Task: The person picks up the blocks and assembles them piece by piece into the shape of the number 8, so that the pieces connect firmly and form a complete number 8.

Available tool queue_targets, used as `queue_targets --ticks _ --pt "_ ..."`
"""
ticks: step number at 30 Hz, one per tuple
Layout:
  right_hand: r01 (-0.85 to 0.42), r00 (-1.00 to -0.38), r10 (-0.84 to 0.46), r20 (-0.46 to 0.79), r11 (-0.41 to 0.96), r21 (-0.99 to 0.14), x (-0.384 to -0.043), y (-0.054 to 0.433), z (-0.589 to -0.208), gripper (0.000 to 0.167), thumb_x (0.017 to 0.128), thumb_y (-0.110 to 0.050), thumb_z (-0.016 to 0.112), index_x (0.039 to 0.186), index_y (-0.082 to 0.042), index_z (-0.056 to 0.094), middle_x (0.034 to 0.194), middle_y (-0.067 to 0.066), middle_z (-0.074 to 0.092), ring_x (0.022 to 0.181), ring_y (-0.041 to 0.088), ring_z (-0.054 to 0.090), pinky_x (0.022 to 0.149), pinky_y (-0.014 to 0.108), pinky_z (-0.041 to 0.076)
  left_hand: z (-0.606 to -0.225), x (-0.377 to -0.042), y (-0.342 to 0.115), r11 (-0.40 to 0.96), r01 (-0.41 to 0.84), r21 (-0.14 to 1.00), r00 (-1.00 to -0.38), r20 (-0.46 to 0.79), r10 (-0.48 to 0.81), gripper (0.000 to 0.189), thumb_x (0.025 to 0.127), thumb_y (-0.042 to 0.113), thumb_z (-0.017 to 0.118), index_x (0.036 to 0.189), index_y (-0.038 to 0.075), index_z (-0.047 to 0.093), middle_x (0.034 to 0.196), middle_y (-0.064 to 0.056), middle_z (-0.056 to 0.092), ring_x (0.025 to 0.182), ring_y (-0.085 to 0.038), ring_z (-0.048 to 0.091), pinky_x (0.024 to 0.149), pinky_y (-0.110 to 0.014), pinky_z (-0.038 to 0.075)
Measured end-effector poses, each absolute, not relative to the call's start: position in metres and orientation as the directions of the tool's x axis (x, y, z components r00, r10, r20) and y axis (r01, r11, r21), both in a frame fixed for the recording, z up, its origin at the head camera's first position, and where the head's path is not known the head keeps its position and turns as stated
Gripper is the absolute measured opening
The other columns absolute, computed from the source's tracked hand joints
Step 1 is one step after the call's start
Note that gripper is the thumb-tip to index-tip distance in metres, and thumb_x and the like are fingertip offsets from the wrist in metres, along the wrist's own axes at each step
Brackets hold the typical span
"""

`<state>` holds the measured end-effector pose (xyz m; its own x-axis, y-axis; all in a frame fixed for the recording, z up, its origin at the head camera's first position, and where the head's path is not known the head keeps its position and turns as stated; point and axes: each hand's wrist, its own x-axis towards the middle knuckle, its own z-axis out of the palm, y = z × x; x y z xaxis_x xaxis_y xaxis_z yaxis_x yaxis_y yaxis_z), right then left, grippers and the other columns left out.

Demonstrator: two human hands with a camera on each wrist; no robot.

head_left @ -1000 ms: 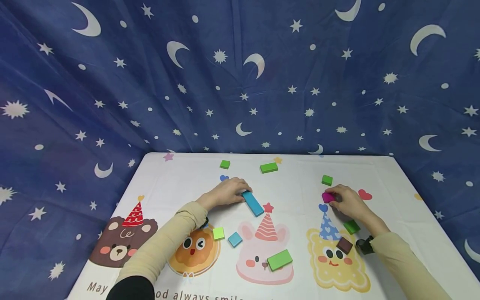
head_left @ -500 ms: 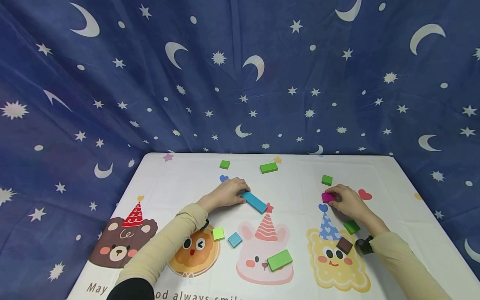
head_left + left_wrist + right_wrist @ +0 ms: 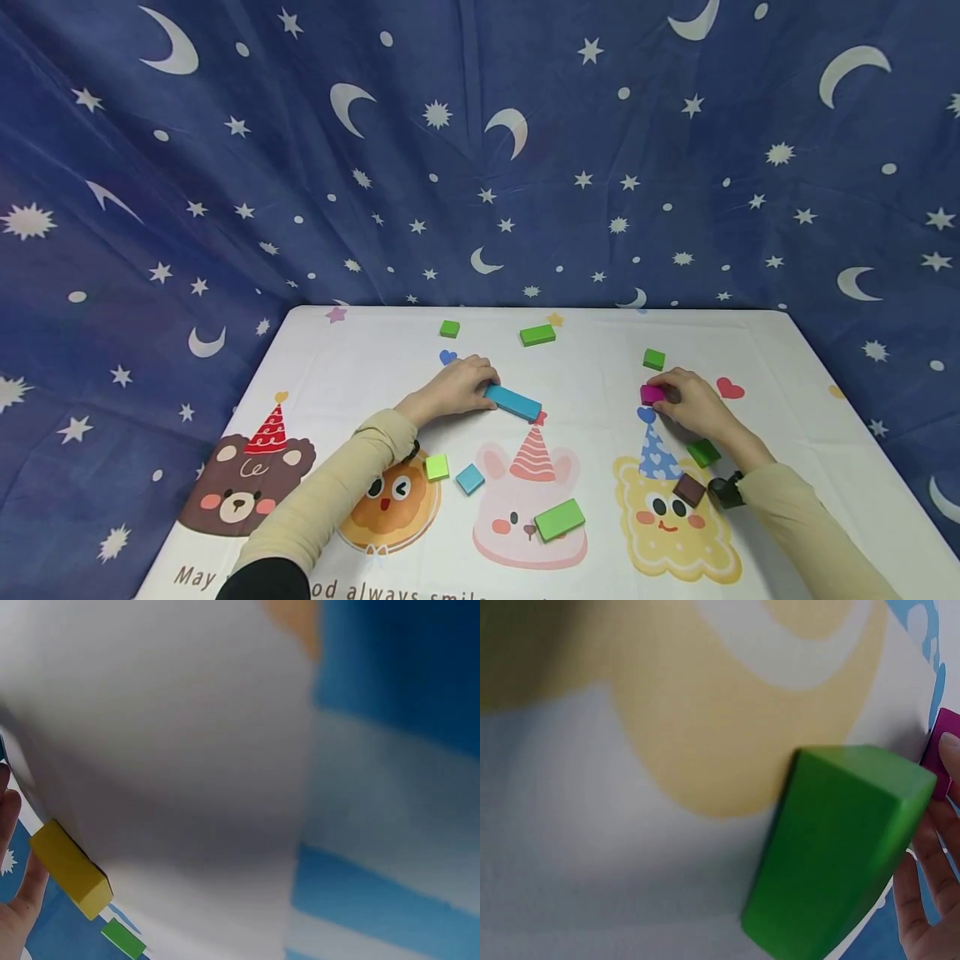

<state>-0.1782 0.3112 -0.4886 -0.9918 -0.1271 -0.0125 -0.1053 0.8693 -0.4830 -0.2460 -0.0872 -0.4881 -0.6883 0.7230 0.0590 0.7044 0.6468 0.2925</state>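
Note:
In the head view my left hand (image 3: 459, 386) pinches the left end of a long blue block (image 3: 514, 402) low over the white tablecloth (image 3: 600, 350). The left wrist view shows a yellow block (image 3: 71, 868) beside those fingers (image 3: 30, 889); the hand and arm hide it from the head camera. Over on the right, my right hand (image 3: 693, 402) holds a small magenta block (image 3: 652, 395) between thumb and fingers. A green block (image 3: 703, 453) lies under the right wrist and looms large in the right wrist view. Just beyond the magenta block sits another small green block (image 3: 654, 359).
Toward the back lie a small green block (image 3: 449, 329) and a longer one, a green bar (image 3: 537, 336). Nearer are a lime cube (image 3: 437, 467), a small blue block (image 3: 470, 479), a light green block (image 3: 559, 520) and a brown block (image 3: 689, 491). A starry blue curtain (image 3: 420, 275) hangs behind.
The long blue block has swung round at my left fingers, its free end moving right and away from me. The magenta block has shifted slightly left with my right fingers.

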Motion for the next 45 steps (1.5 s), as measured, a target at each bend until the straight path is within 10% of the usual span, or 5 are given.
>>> queue_targets --ticks 45 --pt "-0.108 -0.983 -0.171 -0.073 0.844 -0.525 -0.187 0.291 -0.479 0.037 0.085 -0.010 0.070 0.120 -0.001 0.061 0.112 0.018 0.060 0.104 0.033 0.055 0.096 0.056 0.045 -0.492 -0.241 -0.069 0.616 0.738 0.275 -0.662 0.116 0.741 0.033 0.076 0.044 0.079 0.092 0.016 0.069 0.078 0.005 0.057 0.078 -0.009 0.047 0.070 -0.026 0.040"
